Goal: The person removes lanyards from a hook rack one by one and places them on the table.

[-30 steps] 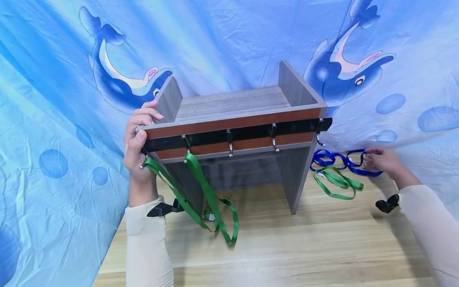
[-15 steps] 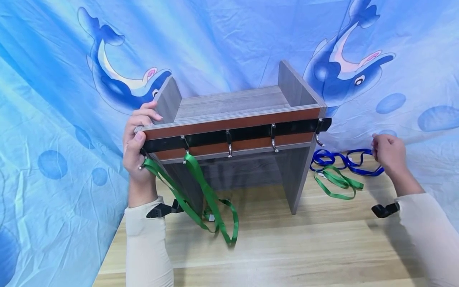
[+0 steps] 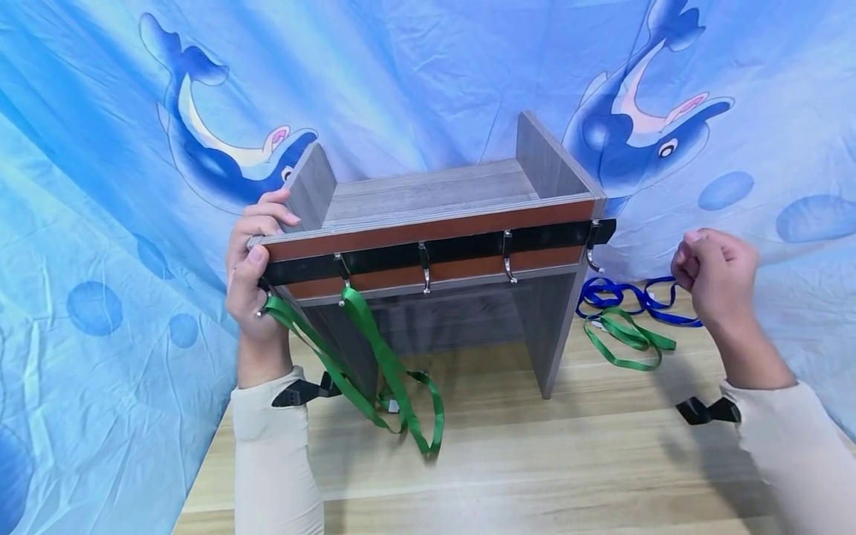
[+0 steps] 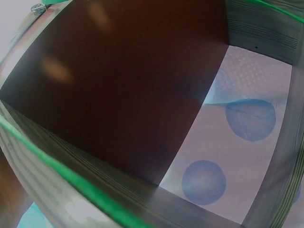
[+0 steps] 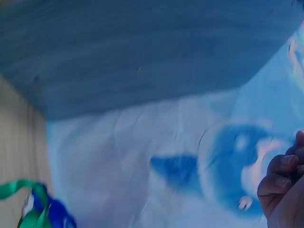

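Dolphin-print blue cloth backdrop behind a pale wood-plank tabletop; grey laminate hook rack stands on it, steadied at one end

Left hand grips the rack's left end, fingers curled over its top edge, thumb on the brown front strip. Two green ribbon lanyards hang from the leftmost metal hooks, tails pooling on the tabletop. Right hand is raised off the tabletop, well apart from the rack, fingers curled into a fist; whether that grip pinches anything I cannot tell. Loose blue ribbon lanyards and another green lanyard lie just right of the rack's foot. Judgement: keep the left hold firm so the rack does not tip, open a loop wide, and bring it squarely over the next free hook
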Available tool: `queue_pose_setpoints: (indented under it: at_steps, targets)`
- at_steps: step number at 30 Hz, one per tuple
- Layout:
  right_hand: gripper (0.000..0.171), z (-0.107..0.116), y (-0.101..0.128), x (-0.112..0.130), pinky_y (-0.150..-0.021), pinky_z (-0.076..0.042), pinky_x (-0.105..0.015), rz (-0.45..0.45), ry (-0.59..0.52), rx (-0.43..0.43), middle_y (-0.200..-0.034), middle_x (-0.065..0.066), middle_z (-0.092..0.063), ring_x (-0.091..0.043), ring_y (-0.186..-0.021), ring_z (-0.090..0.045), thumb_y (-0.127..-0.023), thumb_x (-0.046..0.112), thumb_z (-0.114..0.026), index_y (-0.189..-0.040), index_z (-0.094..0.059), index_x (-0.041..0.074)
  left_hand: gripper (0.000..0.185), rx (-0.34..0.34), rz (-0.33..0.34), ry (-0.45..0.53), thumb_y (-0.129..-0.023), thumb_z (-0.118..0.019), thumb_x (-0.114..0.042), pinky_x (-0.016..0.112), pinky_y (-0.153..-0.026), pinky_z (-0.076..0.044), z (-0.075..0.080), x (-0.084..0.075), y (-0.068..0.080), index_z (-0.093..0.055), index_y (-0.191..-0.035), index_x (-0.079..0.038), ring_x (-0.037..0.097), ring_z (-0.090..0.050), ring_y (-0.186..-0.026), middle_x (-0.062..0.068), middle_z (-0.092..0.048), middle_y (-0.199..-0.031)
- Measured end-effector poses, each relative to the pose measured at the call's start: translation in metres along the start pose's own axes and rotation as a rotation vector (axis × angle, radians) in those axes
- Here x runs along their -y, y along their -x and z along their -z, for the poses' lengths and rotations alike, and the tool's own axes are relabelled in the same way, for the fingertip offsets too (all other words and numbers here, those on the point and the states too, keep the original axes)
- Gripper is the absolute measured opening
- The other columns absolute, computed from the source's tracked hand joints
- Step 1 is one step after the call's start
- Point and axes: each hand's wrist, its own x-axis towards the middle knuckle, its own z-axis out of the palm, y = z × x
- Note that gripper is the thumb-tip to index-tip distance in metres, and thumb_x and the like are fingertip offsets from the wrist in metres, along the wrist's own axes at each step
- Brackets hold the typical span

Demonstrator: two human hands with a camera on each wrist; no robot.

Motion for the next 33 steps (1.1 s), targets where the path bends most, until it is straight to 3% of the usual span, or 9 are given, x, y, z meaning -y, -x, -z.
queue_pose_setpoints:
  at_steps: [8,14,16,19,23,28,33]
  targets:
    - [0.024,-0.059,0.035,0.041,-0.043,-0.023,-0.02,0.353,-0.113,0.128,-0.064,-0.003,-0.059,-0.008,-0.048,-0.039,-0.094,-0.01,-0.052,-0.071,-0.053,-0.017,0.027,-0.006,0.003,0.01,-0.095,-0.05,-0.021,0.049,-0.125,-0.025,-0.003,0.002,0.001,-0.061,-0.083,0.001,0.037,-0.048,-0.136,0.011,-0.07,-0.105]
    - [0.02,-0.094,0.06,0.059,-0.045,-0.024,-0.019,0.449,-0.153,0.28,-0.065,-0.005,-0.054,-0.008,-0.054,-0.039,-0.095,-0.009,-0.056,-0.076,-0.058,-0.016,0.027,-0.017,0.007,0.014,-0.094,-0.051,-0.021,0.048,-0.125,-0.025,-0.002,0.001,0.001,-0.06,-0.082,0.001,0.037,-0.048,-0.136,0.011,-0.07,-0.104]
    - [0.018,-0.097,0.069,0.056,-0.045,-0.026,-0.019,0.432,-0.109,0.352,-0.067,-0.004,-0.053,-0.007,-0.055,-0.039,-0.096,-0.011,-0.054,-0.08,-0.059,-0.016,0.027,-0.024,0.006,0.019,-0.094,-0.052,-0.021,0.048,-0.125,-0.025,-0.003,0.0,0.001,-0.06,-0.081,0.001,0.038,-0.049,-0.135,0.012,-0.07,-0.103]
    - [0.016,-0.101,0.083,0.051,-0.047,-0.035,-0.017,0.369,0.041,0.455,-0.076,-0.003,-0.062,-0.004,-0.058,-0.046,-0.095,-0.012,-0.053,-0.087,-0.066,-0.01,0.026,-0.035,0.006,0.023,-0.094,-0.052,-0.02,0.048,-0.124,-0.026,-0.004,0.0,0.001,-0.059,-0.081,0.002,0.038,-0.049,-0.135,0.012,-0.07,-0.103]
    - [0.029,-0.115,0.101,0.048,-0.053,-0.046,-0.017,0.241,0.209,0.614,-0.103,-0.004,-0.076,-0.001,-0.064,-0.056,-0.094,-0.012,-0.055,-0.107,-0.076,0.004,0.026,-0.048,0.007,0.018,-0.093,-0.052,-0.02,0.048,-0.124,-0.026,-0.005,-0.002,0.001,-0.059,-0.081,0.001,0.038,-0.049,-0.135,0.012,-0.07,-0.102]
    - [0.04,-0.142,0.116,0.041,-0.049,-0.047,-0.02,0.015,0.219,0.822,-0.121,-0.005,-0.072,-0.004,-0.057,-0.059,-0.103,-0.005,-0.055,-0.137,-0.068,0.011,0.026,-0.048,0.006,0.015,-0.093,-0.052,-0.02,0.048,-0.125,-0.026,-0.006,-0.003,0.001,-0.059,-0.081,0.002,0.038,-0.05,-0.134,0.012,-0.07,-0.102]
    - [0.046,-0.173,0.127,0.031,-0.052,-0.053,-0.027,-0.199,0.21,0.914,-0.124,-0.006,-0.07,-0.01,-0.065,-0.068,-0.11,0.012,-0.053,-0.155,-0.053,0.019,0.026,-0.041,-0.001,0.002,-0.093,-0.052,-0.02,0.048,-0.125,-0.026,-0.007,-0.003,0.0,-0.059,-0.081,0.001,0.038,-0.05,-0.134,0.012,-0.07,-0.102]
